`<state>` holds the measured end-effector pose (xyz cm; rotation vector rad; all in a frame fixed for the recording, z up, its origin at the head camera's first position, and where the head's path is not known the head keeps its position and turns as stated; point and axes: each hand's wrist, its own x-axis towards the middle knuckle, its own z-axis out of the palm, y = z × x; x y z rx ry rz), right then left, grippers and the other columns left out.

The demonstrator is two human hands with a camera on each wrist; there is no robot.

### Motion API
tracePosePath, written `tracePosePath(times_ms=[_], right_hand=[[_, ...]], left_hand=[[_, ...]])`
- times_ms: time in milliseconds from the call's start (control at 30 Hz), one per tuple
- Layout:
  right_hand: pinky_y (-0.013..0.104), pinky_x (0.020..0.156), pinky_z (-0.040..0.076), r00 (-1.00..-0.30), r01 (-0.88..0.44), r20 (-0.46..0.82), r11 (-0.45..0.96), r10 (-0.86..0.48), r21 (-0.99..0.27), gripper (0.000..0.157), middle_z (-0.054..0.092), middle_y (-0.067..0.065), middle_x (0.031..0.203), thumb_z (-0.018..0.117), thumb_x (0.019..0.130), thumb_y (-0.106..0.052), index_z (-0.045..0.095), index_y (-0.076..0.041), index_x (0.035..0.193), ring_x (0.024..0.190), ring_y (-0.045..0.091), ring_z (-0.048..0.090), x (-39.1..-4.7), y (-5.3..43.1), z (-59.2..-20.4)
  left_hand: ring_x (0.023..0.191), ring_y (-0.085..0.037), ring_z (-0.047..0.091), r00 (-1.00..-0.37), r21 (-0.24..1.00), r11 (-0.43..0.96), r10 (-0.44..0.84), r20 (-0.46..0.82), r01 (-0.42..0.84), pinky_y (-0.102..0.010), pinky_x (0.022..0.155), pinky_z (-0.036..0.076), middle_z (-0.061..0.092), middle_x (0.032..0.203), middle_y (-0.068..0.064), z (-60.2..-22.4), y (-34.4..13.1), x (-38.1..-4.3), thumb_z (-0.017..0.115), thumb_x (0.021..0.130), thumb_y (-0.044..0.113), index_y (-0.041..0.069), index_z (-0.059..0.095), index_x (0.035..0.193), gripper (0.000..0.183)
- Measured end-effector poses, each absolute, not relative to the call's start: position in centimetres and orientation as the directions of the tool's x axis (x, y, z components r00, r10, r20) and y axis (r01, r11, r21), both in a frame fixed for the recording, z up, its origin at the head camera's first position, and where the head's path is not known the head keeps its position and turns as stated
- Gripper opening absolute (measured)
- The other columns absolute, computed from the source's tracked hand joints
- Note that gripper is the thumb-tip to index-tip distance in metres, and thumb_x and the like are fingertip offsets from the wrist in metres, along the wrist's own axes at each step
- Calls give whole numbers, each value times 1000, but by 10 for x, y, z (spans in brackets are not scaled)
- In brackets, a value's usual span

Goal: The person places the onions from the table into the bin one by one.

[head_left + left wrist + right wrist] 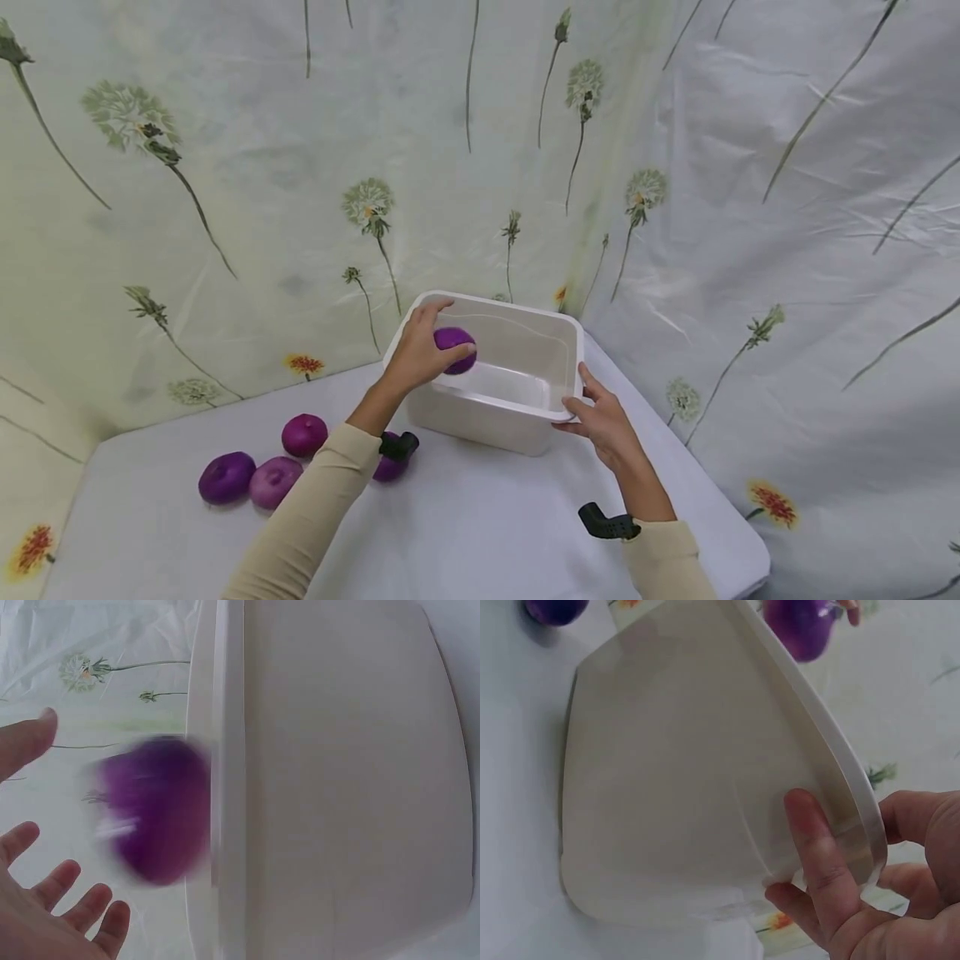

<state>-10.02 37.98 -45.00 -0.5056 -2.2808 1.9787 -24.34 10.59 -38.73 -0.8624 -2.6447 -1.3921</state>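
A white plastic bin [480,421] stands at the back of the table. My right hand [603,421] grips its right corner, the thumb on the rim and fingers against the outer wall in the right wrist view. Over the bin's opening is a purple onion [454,350], blurred in the left wrist view. My left hand [422,354] is beside this onion, its fingers [60,885] spread and a gap showing between them and the onion [154,810]. In the right wrist view the onion [802,626] shows above the bin's rim.
Several purple onions lie on the white table [450,533] left of the bin: a dark one [227,478], a paler one [276,482], a reddish one [303,435] and one partly behind the left wrist [390,469]. A flower-printed sheet [285,208] hangs behind the table.
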Motion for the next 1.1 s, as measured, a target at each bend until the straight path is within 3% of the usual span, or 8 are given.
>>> tracePosePath(times_ms=[167, 333, 567, 900, 1100], right_hand=[[43, 82, 61, -946, 192, -149, 127, 288, -973, 77, 33, 30, 146, 52, 100, -6, 9, -24, 161, 108, 29, 64, -100, 380, -448], [44, 83, 60, -945, 190, -142, 140, 295, -972, 77, 34, 30, 144, 53, 100, -6, 10, -25, 161, 108, 29, 63, -101, 381, -447], [42, 82, 61, -944, 201, -153, 139, 293, -970, 77, 34, 30, 145, 53, 101, -9, 9, -26, 161, 105, 23, 63, -102, 378, -448], [46, 86, 58, -947, 207, -158, 152, 281, -967, 76, 33, 28, 149, 54, 102, -14, 6, -28, 161, 105, 18, 64, -102, 374, -445], [40, 84, 60, -952, 198, -153, 152, 266, -968, 76, 31, 27, 151, 53, 103, -13, 6, -28, 160, 101, 11, 65, -102, 373, -446]], left_hand=[[143, -33, 38, -854, 745, 474, 457, 248, 470, -61, 113, 35, 34, 156, -12, -388, 96, -244, 77, 86, 42, 25, 30, 156, 87], [148, -33, 33, -844, 742, 468, 476, 247, 480, -59, 117, 31, 31, 160, -13, -389, 84, -244, 75, 88, 39, 21, 29, 157, 85], [147, -32, 33, -844, 756, 450, 474, 251, 476, -55, 119, 30, 34, 158, -14, -390, 75, -243, 76, 88, 35, 17, 34, 155, 82], [146, -34, 32, -861, 758, 463, 441, 253, 460, -59, 117, 31, 36, 157, -13, -394, 49, -242, 75, 89, 37, 13, 42, 150, 73], [145, -34, 32, -868, 751, 478, 424, 257, 456, -63, 114, 31, 35, 158, -13, -401, 29, -238, 72, 89, 42, 17, 41, 152, 74]])
